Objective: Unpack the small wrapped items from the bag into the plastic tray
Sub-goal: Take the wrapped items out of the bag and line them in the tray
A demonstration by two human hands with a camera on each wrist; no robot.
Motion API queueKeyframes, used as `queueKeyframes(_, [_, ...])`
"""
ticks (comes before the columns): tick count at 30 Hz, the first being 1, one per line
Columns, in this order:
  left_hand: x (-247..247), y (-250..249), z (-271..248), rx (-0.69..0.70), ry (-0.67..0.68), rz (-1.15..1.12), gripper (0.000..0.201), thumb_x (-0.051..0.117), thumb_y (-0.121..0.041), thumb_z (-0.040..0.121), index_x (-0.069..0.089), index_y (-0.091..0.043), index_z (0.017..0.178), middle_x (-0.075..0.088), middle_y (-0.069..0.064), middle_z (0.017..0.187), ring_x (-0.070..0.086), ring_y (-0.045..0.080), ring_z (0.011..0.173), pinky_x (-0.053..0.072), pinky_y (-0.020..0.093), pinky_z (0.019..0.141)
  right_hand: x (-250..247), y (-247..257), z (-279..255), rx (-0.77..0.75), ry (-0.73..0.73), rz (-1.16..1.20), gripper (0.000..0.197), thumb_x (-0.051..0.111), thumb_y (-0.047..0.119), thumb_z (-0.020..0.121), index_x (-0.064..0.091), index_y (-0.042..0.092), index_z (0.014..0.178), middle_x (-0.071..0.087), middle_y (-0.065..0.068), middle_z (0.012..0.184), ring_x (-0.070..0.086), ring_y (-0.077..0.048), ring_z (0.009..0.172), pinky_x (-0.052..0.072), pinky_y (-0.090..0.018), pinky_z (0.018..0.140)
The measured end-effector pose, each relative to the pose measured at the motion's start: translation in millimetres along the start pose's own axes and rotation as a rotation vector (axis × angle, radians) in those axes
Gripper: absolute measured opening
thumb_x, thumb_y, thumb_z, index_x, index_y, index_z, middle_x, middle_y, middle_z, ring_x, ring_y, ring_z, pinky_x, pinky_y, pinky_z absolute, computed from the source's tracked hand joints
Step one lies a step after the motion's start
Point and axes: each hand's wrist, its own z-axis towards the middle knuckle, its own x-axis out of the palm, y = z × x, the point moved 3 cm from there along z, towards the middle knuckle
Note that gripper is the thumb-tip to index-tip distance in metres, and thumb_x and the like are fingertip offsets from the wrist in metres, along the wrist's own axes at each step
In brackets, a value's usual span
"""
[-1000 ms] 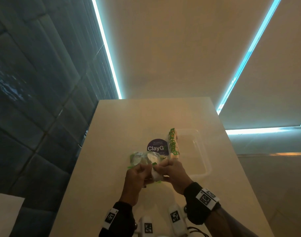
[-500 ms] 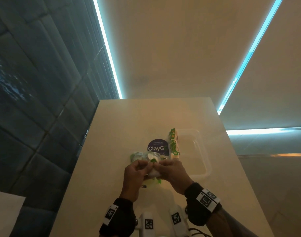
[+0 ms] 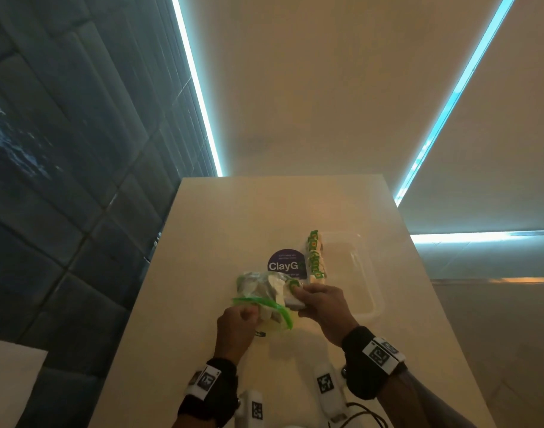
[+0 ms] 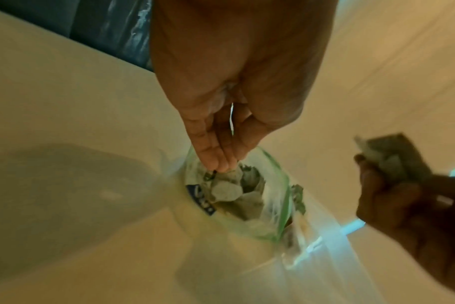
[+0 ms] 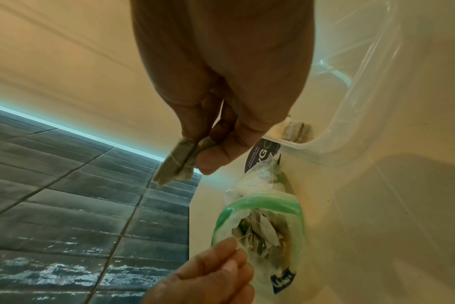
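The right hand (image 3: pixel 321 307) has drawn clear of the bag (image 3: pixel 261 296) at lower centre of the head view, its grip now pinching one small wrapped item (image 5: pixel 178 162) (both hands were bunched at the bag's mouth a moment ago). The left hand (image 3: pixel 238 324) grips the bag's green rim. The tray (image 3: pixel 368 282), just right, appears to lack loose items, so unpacking looks barely begun.

bag (image 3: pixel 262 296) on table (image 3: pixel 221 217), tray (image 3: pixel 365 282) right of it
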Motion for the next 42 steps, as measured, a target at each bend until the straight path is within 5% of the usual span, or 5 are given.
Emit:
queueKeyframes(10, [29,-8,1,0.291,0.189,0.501,0.033,0.048,-0.012,0.092,0.069,-0.035,0.104,0.055,0.001,0.127,0.055,0.018,0.118,0.045,0.028,0.095,-15,-4,5,0.039,0.0,0.009,0.036,0.07,0.01,0.084,0.062,-0.018,0.105,0.066,-0.026,0.098,0.064,-0.027,0.077,0.053,-0.031,0.063])
queueKeyframes(20, [27,-10,11,0.191,0.12,0.488,0.015,0.059,-0.035,0.09,0.074,-0.037,0.088,0.07,-0.007,0.103,0.065,0.017,0.1,0.049,0.027,0.083,-28,0,6,0.03,-0.019,0.012,0.043,0.074,0.016,0.08,0.063,-0.017,0.105,0.067,-0.029,0.1,0.061,-0.031,0.08,0.053,-0.032,0.064])
queueKeyframes(24, [18,-9,14,0.124,0.097,0.381,0.023,0.055,-0.026,0.095,0.07,-0.017,0.08,0.06,-0.001,0.077,0.055,0.012,0.063,0.041,0.01,0.051,-27,-3,8,0.045,-0.007,0.009,0.038,0.071,0.014,0.084,0.062,-0.016,0.107,0.068,-0.024,0.097,0.062,-0.027,0.079,0.052,-0.029,0.06])
queueKeyframes(27, [10,-4,15,0.122,0.081,0.261,0.015,0.065,-0.026,0.086,0.065,-0.017,0.075,0.065,-0.001,0.073,0.059,0.017,0.066,0.047,0.028,0.059,-22,-5,9,0.061,0.011,-0.014,0.041,0.072,0.016,0.083,0.062,-0.015,0.107,0.067,-0.023,0.097,0.061,-0.028,0.08,0.052,-0.03,0.061])
queueKeyframes(42, [-38,-36,1,0.136,0.214,-0.179,0.024,0.073,-0.007,0.084,0.073,-0.032,0.082,0.072,-0.009,0.075,0.064,0.003,0.069,0.052,0.02,0.066,0,-5,10,-0.074,-0.007,-0.18,0.032,0.072,0.007,0.083,0.059,-0.018,0.099,0.069,-0.02,0.088,0.069,-0.024,0.072,0.056,-0.033,0.06])
